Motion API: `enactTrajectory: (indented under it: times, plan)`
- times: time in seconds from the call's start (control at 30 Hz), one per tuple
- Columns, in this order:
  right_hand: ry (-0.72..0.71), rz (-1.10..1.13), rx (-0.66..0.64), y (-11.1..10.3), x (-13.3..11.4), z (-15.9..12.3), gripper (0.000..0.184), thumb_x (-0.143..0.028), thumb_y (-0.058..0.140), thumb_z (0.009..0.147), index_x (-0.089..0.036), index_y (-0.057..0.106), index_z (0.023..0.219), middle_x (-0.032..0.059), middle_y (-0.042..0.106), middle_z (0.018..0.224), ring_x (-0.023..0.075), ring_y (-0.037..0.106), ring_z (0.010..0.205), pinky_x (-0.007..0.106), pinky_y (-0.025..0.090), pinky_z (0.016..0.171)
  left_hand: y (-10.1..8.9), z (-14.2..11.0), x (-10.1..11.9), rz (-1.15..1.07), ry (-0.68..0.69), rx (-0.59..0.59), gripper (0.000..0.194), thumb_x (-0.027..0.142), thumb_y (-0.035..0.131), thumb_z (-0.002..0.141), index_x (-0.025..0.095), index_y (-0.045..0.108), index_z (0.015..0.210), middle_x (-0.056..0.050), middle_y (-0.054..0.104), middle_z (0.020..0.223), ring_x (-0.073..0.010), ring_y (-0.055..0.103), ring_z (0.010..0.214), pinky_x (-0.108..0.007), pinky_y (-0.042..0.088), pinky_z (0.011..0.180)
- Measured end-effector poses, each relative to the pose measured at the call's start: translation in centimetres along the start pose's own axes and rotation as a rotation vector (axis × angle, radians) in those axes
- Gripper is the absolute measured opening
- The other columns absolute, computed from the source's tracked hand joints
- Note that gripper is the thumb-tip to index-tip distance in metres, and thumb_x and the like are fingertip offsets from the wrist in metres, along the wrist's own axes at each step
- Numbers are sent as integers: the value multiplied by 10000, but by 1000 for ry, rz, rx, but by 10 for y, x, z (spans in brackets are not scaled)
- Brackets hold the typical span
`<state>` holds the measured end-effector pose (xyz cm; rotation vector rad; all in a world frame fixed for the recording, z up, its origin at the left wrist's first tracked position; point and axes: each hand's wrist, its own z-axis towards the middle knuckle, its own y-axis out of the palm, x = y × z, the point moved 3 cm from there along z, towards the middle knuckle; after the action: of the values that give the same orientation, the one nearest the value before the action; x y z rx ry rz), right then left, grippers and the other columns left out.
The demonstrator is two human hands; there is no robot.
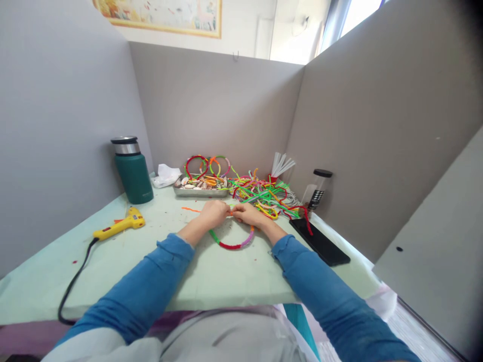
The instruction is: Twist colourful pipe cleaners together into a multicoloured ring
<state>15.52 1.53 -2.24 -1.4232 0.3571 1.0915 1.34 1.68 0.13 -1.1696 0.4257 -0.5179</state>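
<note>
A ring wrapped in coloured pipe cleaners (pixel 231 247), with green, red, purple and orange stretches, lies on the table in front of me. At its far side my left hand (pixel 215 213) and my right hand (pixel 247 214) meet, fingers pinched close together. Between the fingertips shows a bit of orange pipe cleaner on the ring. A loose orange pipe cleaner end (pixel 190 209) sticks out to the left of my left hand. My hands cover the far part of the ring.
A metal tray (pixel 199 192) of shells with finished rings stands behind my hands, beside a heap of pipe cleaners (pixel 260 188). Left are a yellow glue gun (pixel 121 224) and a green bottle (pixel 133 176). Right are a black phone (pixel 320 242), a clear black-lidded bottle (pixel 319 190) and white sticks (pixel 279 165).
</note>
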Motion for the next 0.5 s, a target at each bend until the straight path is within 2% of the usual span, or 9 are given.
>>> enactTrajectory:
  times: [0.17,0.37,0.5]
  plan:
    - [-12,-4,-18,-1,-5,-2,176,-287,504,737,-127,571,709,-45,457,513,52,344,442,188,265,441,4,2,-7,-193,-92,24,263,335,486,732,194,695,805,-64,666,750,-167,558,675,-237,316,553]
    - [-50,17,-37,0,-8,-5,192,-308,501,756,-136,586,748,-43,467,511,49,341,436,180,256,430,10,8,-17,-534,-248,-72,231,338,592,623,136,689,677,-21,594,570,-120,473,548,-226,284,499]
    - [-77,62,-70,1,-5,-4,190,-315,506,759,-146,593,772,-45,462,522,43,332,420,172,234,401,10,4,-19,-835,-408,-155,204,303,645,566,114,671,639,19,475,434,-71,330,422,-228,218,448]
